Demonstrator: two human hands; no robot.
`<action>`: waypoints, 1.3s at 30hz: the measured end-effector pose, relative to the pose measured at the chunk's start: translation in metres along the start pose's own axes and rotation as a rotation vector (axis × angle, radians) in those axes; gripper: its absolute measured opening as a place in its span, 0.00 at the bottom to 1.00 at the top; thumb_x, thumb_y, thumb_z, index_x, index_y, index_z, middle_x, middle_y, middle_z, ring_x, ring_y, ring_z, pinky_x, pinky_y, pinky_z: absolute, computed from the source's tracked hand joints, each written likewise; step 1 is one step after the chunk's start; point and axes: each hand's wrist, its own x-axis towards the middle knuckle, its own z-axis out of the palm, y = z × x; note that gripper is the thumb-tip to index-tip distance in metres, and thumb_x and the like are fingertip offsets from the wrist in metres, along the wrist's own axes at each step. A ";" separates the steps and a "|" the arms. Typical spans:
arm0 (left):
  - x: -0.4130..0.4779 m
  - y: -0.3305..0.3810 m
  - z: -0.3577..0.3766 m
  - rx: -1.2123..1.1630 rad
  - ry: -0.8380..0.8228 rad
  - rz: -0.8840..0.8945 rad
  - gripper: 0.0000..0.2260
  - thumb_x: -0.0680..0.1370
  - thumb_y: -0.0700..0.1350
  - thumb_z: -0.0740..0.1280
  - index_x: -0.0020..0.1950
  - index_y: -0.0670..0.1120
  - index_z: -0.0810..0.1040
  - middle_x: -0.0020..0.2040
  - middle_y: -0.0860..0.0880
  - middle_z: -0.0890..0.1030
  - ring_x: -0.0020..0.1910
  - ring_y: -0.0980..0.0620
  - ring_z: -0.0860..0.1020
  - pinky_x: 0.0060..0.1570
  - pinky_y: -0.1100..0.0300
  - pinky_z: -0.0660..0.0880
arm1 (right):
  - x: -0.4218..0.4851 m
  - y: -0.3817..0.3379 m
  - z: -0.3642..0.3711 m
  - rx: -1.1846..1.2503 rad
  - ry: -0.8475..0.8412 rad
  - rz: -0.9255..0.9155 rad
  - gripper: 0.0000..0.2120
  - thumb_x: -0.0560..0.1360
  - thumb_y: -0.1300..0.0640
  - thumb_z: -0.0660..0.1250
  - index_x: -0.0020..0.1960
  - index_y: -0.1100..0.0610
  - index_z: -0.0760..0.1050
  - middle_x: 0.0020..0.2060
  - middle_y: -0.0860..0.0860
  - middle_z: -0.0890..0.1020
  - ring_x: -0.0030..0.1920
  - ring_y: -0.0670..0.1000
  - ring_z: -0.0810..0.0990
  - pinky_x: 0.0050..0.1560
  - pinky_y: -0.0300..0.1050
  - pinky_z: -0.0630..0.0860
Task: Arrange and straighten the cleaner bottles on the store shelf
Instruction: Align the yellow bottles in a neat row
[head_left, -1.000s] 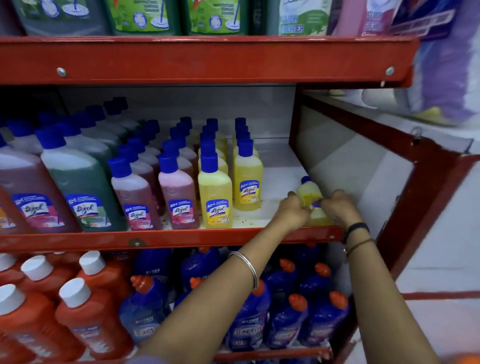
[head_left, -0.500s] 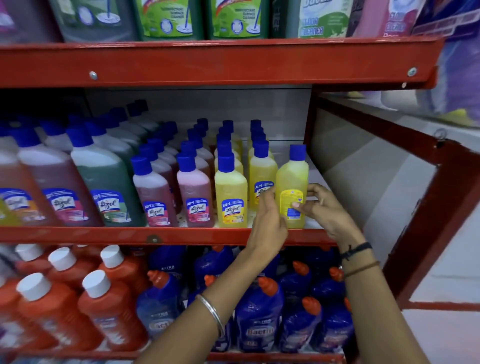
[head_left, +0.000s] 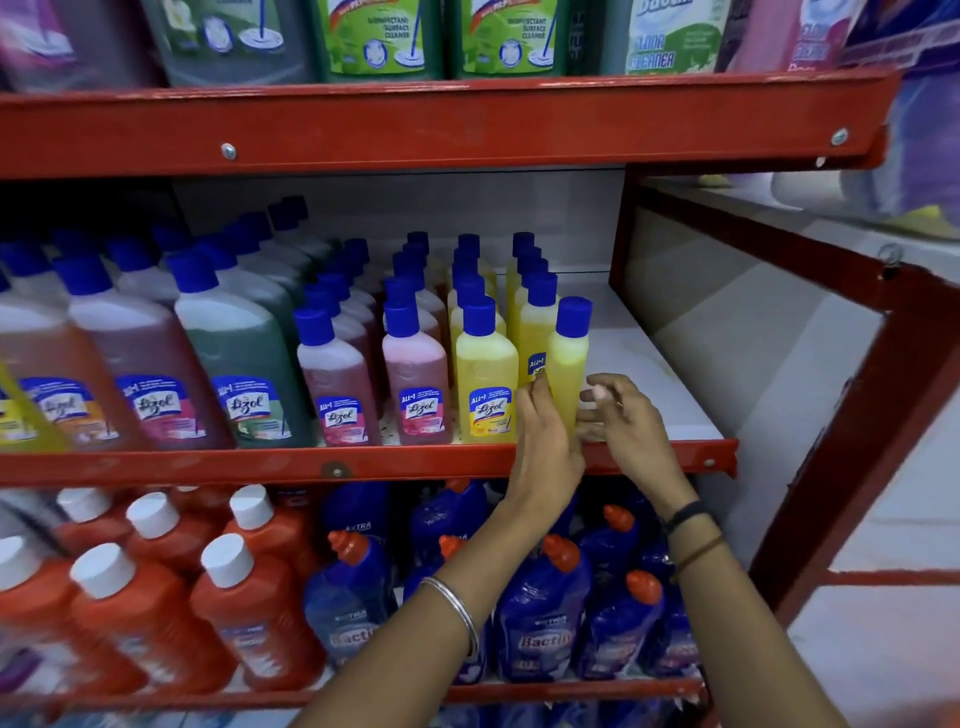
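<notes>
A small yellow cleaner bottle (head_left: 569, 358) with a blue cap stands upright at the right end of the middle shelf (head_left: 363, 465), its narrow side facing me. My left hand (head_left: 545, 431) presses against its lower left side. My right hand (head_left: 623, 421) holds its lower right side with curled fingers. To its left stand rows of yellow bottles (head_left: 485, 374), pink bottles (head_left: 415, 379) and bigger green and pink bottles (head_left: 239, 364), all blue-capped with labels forward.
White shelf floor (head_left: 649, 384) lies bare to the right of the held bottle, up to the red side frame (head_left: 621, 228). Orange bottles (head_left: 249, 613) and blue bottles (head_left: 540, 618) fill the shelf below. Large green jugs (head_left: 379, 36) sit on the top shelf.
The yellow bottle, first lying tilted at the shelf's right front, was stood upright beside the yellow row, then turned from label-forward to narrow side forward. Both hands stayed on it.
</notes>
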 end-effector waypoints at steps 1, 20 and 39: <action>0.001 0.000 0.000 -0.018 0.004 -0.005 0.34 0.71 0.30 0.65 0.72 0.40 0.52 0.67 0.42 0.63 0.69 0.45 0.64 0.70 0.53 0.65 | 0.004 0.001 -0.003 -0.045 -0.064 0.003 0.12 0.79 0.58 0.58 0.62 0.56 0.71 0.51 0.54 0.80 0.51 0.53 0.81 0.50 0.43 0.79; -0.006 -0.001 -0.004 -0.049 0.027 -0.074 0.42 0.68 0.23 0.63 0.75 0.42 0.45 0.71 0.40 0.62 0.71 0.46 0.63 0.71 0.53 0.64 | 0.010 -0.003 -0.001 -0.130 -0.252 -0.040 0.15 0.74 0.54 0.67 0.59 0.57 0.74 0.53 0.55 0.84 0.50 0.50 0.83 0.54 0.48 0.79; 0.053 0.013 -0.109 0.098 0.044 -0.064 0.12 0.81 0.42 0.57 0.61 0.36 0.67 0.56 0.36 0.77 0.55 0.39 0.74 0.48 0.52 0.70 | 0.019 -0.066 0.014 -0.122 -0.069 -0.214 0.14 0.76 0.48 0.63 0.58 0.53 0.75 0.51 0.47 0.81 0.54 0.49 0.79 0.53 0.43 0.75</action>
